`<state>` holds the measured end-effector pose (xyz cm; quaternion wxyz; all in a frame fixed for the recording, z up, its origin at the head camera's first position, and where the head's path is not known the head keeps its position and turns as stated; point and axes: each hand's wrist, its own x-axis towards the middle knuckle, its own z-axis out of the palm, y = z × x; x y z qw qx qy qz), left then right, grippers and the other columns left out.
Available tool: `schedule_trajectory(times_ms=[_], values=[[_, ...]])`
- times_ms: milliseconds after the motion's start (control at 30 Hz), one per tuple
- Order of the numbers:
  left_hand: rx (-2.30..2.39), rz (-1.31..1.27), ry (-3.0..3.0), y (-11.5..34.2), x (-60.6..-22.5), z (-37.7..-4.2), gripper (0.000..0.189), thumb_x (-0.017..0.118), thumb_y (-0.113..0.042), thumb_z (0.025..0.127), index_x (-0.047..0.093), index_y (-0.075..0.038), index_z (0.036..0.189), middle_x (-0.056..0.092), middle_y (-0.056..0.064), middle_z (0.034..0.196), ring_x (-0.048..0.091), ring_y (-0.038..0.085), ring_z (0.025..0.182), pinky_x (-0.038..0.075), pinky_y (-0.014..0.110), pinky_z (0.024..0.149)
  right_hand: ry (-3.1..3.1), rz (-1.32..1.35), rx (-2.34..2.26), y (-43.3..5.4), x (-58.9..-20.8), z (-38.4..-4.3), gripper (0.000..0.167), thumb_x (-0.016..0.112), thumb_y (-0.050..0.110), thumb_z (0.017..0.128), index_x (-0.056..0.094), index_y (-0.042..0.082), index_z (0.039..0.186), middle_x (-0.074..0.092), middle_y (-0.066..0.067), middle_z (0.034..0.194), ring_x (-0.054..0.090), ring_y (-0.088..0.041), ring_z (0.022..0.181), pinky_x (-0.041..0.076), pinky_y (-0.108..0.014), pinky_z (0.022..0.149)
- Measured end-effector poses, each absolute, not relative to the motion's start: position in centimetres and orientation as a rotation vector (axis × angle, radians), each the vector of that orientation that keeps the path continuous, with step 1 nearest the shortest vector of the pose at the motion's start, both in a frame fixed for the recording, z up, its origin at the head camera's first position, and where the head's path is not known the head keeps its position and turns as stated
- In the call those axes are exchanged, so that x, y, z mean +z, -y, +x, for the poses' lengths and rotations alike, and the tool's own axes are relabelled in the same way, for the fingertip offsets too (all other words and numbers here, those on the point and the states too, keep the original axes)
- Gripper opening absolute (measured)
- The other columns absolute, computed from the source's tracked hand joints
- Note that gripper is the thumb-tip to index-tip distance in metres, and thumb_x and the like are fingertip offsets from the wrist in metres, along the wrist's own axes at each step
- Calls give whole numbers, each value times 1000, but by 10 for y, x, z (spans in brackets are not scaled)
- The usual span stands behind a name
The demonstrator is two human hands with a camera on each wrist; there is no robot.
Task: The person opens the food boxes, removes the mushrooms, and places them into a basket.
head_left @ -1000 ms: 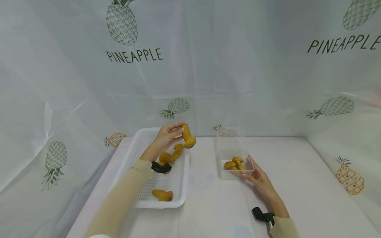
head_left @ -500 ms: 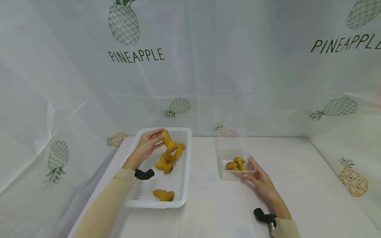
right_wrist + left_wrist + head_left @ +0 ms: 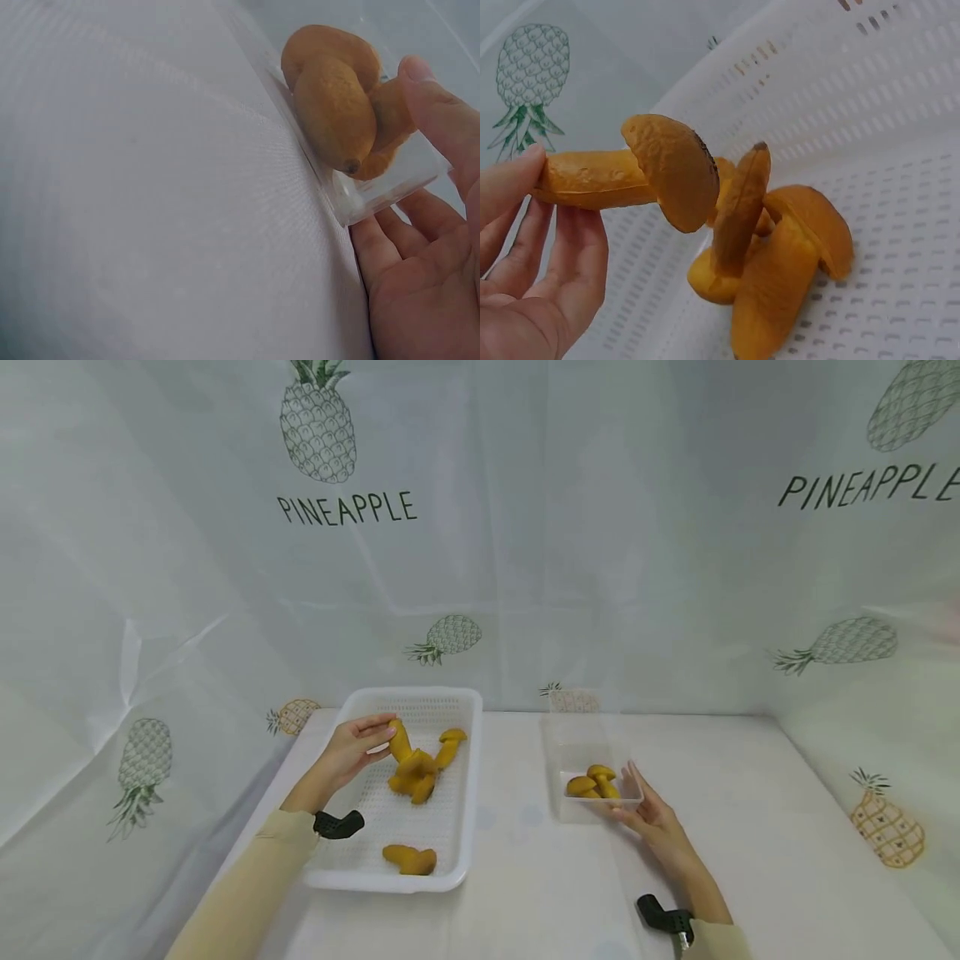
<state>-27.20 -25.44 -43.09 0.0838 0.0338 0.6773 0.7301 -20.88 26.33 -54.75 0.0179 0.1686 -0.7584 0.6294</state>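
My left hand [image 3: 351,752] is over the white perforated basket [image 3: 467,827], pinching a yellow-brown mushroom [image 3: 671,172] by the end of its stem. In the left wrist view its cap points away from my fingers, over other mushrooms [image 3: 776,285] in the basket. On the right, my right hand [image 3: 663,831] holds the near right corner of a clear plastic box [image 3: 577,815], thumb at the front and fingers along the side. Inside that box lie mushrooms [image 3: 602,779]; the right wrist view shows one mushroom [image 3: 334,112] close against the clear wall.
A single mushroom [image 3: 410,859] lies near the basket's front end, and another mushroom [image 3: 450,747] towards its right side. The box's clear lid [image 3: 577,727] stands raised behind it. A pineapple-print curtain [image 3: 600,527] hangs behind the white table [image 3: 517,893].
My left hand has moved left and down with the mushroom, from the basket's back right edge to low over the basket. My right hand stays at the box.
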Motion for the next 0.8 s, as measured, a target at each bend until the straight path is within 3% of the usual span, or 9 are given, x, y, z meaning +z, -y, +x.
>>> schedule_trajectory(times_ms=[233,500,700,800], values=[[2113,58,-2050,265,-441,-265,54,63,-5,99,40,13,144,69,-5,112,65,8,102,56,30,87,2343,521,1982,-261,-550,-208,83,64,2,97,12,9,161,13,-31,159,15,-52,141,40,-10,97],[2121,46,-2057,266,-437,-266,56,62,-6,100,37,13,146,66,-2,117,65,12,105,52,41,97,2334,530,1990,-262,-546,-210,83,64,2,96,12,8,160,14,-31,159,14,-51,141,40,-10,98],[2081,99,-2051,250,-429,-272,52,61,-9,101,41,9,145,56,17,136,64,15,109,46,47,103,2351,504,1969,-264,-546,-209,83,65,3,97,13,11,161,15,-28,160,13,-49,142,36,-9,100],[2078,134,-2026,238,-424,-275,49,60,-8,101,43,8,144,54,20,139,63,18,112,46,48,103,2358,500,1952,-264,-546,-209,83,65,4,97,13,10,161,16,-28,160,13,-49,143,34,-8,100]])
